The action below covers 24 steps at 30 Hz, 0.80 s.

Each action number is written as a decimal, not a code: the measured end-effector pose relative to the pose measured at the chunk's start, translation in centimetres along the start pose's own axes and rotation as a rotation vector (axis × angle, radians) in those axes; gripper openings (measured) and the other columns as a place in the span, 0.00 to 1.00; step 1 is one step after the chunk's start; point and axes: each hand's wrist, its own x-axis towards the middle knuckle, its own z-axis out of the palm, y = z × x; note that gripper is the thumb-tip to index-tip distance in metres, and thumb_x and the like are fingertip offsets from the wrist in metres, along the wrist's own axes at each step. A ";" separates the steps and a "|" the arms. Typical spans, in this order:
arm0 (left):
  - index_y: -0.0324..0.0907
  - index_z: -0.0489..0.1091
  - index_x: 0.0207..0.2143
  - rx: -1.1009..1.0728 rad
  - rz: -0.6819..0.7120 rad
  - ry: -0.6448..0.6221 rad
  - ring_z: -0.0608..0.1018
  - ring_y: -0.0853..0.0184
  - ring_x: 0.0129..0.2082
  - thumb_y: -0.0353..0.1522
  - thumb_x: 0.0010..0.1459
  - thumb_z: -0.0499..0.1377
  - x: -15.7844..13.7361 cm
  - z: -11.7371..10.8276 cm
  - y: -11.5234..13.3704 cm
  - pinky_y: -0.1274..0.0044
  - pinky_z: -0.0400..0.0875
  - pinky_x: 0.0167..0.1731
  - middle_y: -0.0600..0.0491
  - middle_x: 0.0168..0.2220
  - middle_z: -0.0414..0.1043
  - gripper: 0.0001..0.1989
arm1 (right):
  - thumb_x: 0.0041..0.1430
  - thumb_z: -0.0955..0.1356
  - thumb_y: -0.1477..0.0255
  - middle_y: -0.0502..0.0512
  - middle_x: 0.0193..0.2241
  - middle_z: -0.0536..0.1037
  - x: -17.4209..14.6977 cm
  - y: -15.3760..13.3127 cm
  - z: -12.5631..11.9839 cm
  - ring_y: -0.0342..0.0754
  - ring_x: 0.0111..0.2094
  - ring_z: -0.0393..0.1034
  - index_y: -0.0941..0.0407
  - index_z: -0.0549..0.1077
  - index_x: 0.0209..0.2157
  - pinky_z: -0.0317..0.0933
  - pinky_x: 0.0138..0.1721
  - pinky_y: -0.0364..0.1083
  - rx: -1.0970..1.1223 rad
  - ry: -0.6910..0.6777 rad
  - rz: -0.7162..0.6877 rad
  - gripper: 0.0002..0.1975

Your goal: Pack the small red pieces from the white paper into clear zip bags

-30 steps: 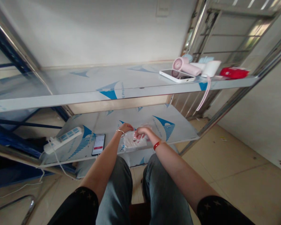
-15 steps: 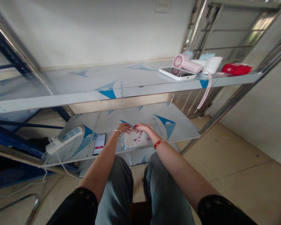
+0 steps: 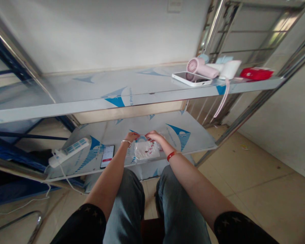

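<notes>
On the lower shelf (image 3: 200,135), right in front of me, lies a white bundle (image 3: 145,153) that looks wrapped in clear plastic, with small red marks on it. My left hand (image 3: 132,136), with a bangle at the wrist, is at the bundle's far left corner, fingertips pinched together. Across a small gap, my right hand (image 3: 154,136), wearing a red band, is at the far right side with its fingers closed too. Something thin and see-through seems to run between the fingertips, too small to make out. To the left of my left forearm a phone (image 3: 107,156) lies with its screen lit.
A white power strip (image 3: 69,151) with a cable sits at the lower shelf's left end. The upper shelf (image 3: 91,89) holds a white-framed tablet or phone (image 3: 190,79), a pink handheld fan (image 3: 204,68), a white item with a hanging strap (image 3: 230,69) and a red pouch (image 3: 256,73).
My hands have moved slightly apart, and the fingers that were spread over the bundle are now drawn in. More of the bundle's top shows. The phone and power strip stay put.
</notes>
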 end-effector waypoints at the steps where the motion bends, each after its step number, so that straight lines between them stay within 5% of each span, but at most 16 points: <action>1: 0.39 0.74 0.34 0.003 -0.003 0.003 0.79 0.66 0.36 0.34 0.49 0.62 -0.1 -0.1 0.0 0.81 0.64 0.29 0.50 0.36 0.79 0.10 | 0.57 0.68 0.74 0.53 0.26 0.78 0.0 0.0 0.0 0.38 0.23 0.69 0.61 0.76 0.34 0.59 0.24 0.35 0.012 0.004 0.001 0.05; 24: 0.40 0.77 0.38 0.067 -0.029 -0.087 0.78 0.63 0.43 0.36 0.50 0.61 -0.2 -0.5 -0.2 0.78 0.66 0.35 0.49 0.43 0.79 0.13 | 0.56 0.69 0.71 0.52 0.24 0.76 -1.6 -1.5 0.4 0.39 0.24 0.67 0.61 0.78 0.32 0.58 0.24 0.36 -0.032 -0.006 -0.034 0.07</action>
